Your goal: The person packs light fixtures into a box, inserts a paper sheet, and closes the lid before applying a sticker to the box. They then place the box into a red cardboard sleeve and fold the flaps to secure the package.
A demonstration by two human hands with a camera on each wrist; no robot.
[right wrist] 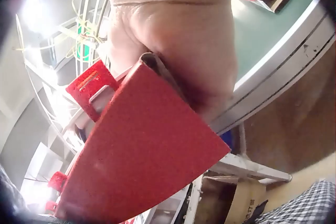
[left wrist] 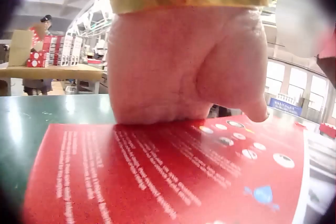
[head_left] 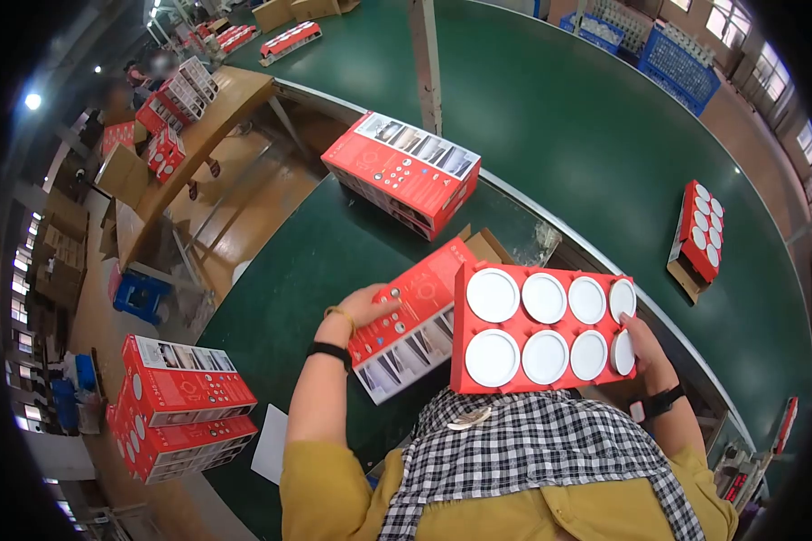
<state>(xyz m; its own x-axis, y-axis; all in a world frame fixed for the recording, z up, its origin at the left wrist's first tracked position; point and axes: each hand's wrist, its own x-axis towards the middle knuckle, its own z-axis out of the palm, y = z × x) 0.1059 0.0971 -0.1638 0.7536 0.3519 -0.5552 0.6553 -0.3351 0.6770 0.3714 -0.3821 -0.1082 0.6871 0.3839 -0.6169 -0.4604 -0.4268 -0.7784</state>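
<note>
In the head view my right hand (head_left: 645,347) grips the right end of a shallow red tray (head_left: 461,347), its thumb over the front. White round discs (head_left: 493,358) sit on the tray in two rows, facing up towards me. A plain red side panel (right wrist: 142,145) of the tray fills the middle of the right wrist view. My left hand (head_left: 365,307) holds a red printed carton (head_left: 415,302) on the green table, thumb over its printed face and fingers round its left edge. A brown cardboard flap (head_left: 487,251) stands open at the carton's far end, partly behind the tray.
A closed red carton (head_left: 401,171) stands further back on the table. Stacked red cartons (head_left: 185,397) are at the left edge. Beyond a metal rail runs a green conveyor (head_left: 550,117) with another filled tray (head_left: 702,230). A metal post (head_left: 424,63) rises behind.
</note>
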